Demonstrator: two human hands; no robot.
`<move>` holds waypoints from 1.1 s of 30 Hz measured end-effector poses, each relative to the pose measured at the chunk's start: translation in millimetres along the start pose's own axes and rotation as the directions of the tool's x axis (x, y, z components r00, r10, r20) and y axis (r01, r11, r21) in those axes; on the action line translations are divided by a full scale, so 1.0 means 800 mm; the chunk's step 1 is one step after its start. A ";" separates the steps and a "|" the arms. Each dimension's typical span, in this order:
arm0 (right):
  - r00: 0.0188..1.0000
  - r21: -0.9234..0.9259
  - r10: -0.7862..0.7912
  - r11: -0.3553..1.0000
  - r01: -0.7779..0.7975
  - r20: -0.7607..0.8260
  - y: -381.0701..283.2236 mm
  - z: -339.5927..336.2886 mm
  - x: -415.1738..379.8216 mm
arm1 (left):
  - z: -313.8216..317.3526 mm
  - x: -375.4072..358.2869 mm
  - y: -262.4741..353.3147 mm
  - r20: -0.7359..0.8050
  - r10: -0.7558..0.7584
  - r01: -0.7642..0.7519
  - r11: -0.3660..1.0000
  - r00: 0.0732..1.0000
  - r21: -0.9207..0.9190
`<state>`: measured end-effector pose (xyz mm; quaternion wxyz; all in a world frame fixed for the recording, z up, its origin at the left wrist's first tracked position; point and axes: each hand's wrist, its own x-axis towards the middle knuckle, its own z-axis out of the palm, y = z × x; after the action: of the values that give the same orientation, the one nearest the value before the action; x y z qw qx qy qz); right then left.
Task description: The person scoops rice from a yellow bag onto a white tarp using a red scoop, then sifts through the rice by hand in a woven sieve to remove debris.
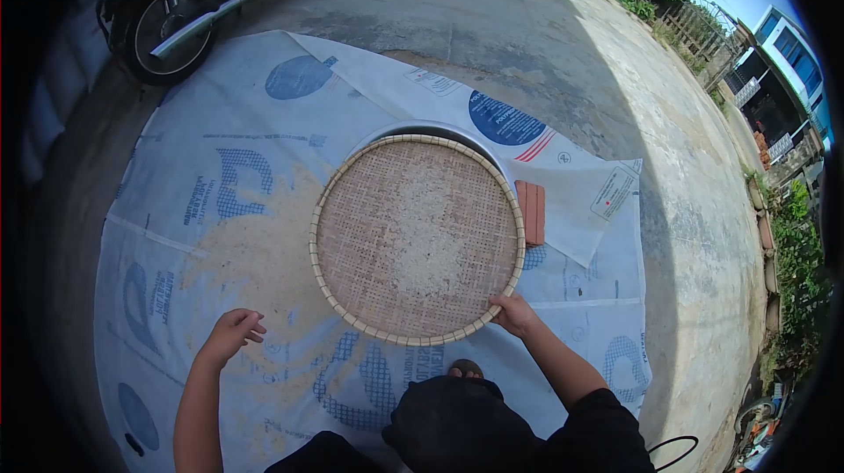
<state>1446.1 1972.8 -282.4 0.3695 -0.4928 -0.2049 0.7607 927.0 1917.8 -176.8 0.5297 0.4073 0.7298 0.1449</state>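
Note:
A round woven bamboo winnowing tray (356, 236) is at the middle of the view, with a pale rim. Whitish grains (428, 249) lie in a loose band down its middle. My right hand (513, 314) grips the rim at the lower right, thumb over the edge. Off to the lower left of the tray, my left hand (234, 333) hangs in the air with nothing in it, its fingers loosely bent and apart. Behind the far rim shows the curved edge of a basin (413, 130), mostly hidden by the tray.
A printed white sheet (167, 200) covers the ground, with fine pale husks (255, 262) scattered at left. Red bricks (531, 213) sit right of the tray. A motorbike (193, 16) stands at the upper left. One foot (466, 368) shows below the tray.

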 end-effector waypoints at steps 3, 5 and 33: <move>0.996 -0.043 -0.035 0.998 0.038 0.078 0.001 0.017 0.011 | 0.012 -0.008 0.005 -0.062 0.000 -0.009 0.989 0.998 -0.150; 0.995 -0.077 -0.029 0.996 0.037 0.101 -0.006 0.032 0.014 | 0.026 -0.015 0.009 -0.123 -0.018 -0.007 0.980 0.992 -0.199; 0.928 -0.869 -0.305 0.373 0.324 0.215 -0.111 0.217 -0.081 | 0.121 -0.105 -0.158 -0.379 -0.063 -0.378 0.026 0.923 -0.925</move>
<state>1337.3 1989.5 -109.1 0.1893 -0.5571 -0.6673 0.4567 966.7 1754.8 -241.4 0.5168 -0.0213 0.4489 0.7287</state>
